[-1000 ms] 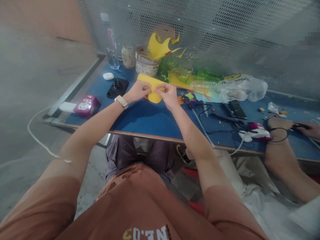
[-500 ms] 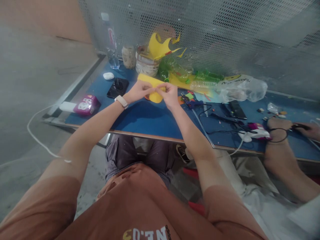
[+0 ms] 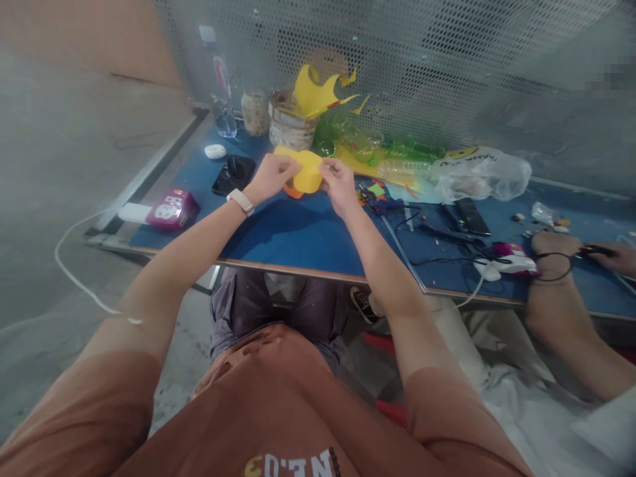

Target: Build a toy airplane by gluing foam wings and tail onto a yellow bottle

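Between my two hands is a yellow paper cut-out (image 3: pixel 309 172) with rounded lobes, held just above the blue table. My left hand (image 3: pixel 275 173), below a white wristband, pinches its left side. At its right edge, the fingers of my right hand (image 3: pixel 338 180) are closed on the paper. An orange piece (image 3: pixel 293 192) shows under the cut-out, partly hidden. More yellow paper (image 3: pixel 284 152) lies behind my left fingers; whether it joins the cut-out I cannot tell.
A basket (image 3: pixel 291 132) with yellow scraps, a jar (image 3: pixel 255 114) and a water bottle (image 3: pixel 224 116) stand at the back. A black phone-like slab (image 3: pixel 233 174) lies left, a glue gun (image 3: pixel 380 202) right. Beyond it are a plastic bag (image 3: pixel 484 173) and a co-worker's hand (image 3: pixel 554 248).
My hands have moved apart from their pinch at the paper's middle. My right hand has shifted slightly right to its edge, and the yellow shape now faces me more fully.
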Demonstrator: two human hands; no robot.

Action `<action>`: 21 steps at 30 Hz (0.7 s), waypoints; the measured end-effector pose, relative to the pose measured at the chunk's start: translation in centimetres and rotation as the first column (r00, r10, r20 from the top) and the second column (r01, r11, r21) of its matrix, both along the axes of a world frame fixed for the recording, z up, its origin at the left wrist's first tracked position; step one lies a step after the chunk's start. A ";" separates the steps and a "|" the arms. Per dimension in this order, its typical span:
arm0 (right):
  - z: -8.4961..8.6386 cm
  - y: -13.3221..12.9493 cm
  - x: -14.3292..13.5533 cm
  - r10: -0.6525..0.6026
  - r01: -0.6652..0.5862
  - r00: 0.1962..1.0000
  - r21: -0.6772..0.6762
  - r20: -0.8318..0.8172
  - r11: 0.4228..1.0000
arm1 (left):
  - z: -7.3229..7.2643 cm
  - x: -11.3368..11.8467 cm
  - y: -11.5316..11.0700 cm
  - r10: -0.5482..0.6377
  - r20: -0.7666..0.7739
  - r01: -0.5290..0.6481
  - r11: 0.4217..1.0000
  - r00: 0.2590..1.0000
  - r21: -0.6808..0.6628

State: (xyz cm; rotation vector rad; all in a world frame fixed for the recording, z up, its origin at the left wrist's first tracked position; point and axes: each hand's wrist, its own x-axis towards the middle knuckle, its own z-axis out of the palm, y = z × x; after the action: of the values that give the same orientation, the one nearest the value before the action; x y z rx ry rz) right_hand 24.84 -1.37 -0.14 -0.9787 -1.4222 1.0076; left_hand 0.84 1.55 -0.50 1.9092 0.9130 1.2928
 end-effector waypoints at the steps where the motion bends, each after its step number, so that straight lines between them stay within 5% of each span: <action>1: 0.1 -0.1 -0.1 0.002 -0.002 1.000 -0.004 -0.004 1.000 | 0.0 0.0 -0.1 0.000 -0.001 0.000 1.000 1.000 -0.004; 21: 0.6 -0.4 0.6 -0.063 0.058 0.997 0.112 0.050 0.992 | 0.2 0.4 -0.6 -0.060 0.044 0.063 0.995 0.997 -0.081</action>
State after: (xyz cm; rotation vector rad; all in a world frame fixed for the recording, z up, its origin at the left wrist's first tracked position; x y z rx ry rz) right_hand 25.44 -1.81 0.50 -0.9679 -1.4678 0.8549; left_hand 1.28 0.96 -0.27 1.8268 0.8662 1.2350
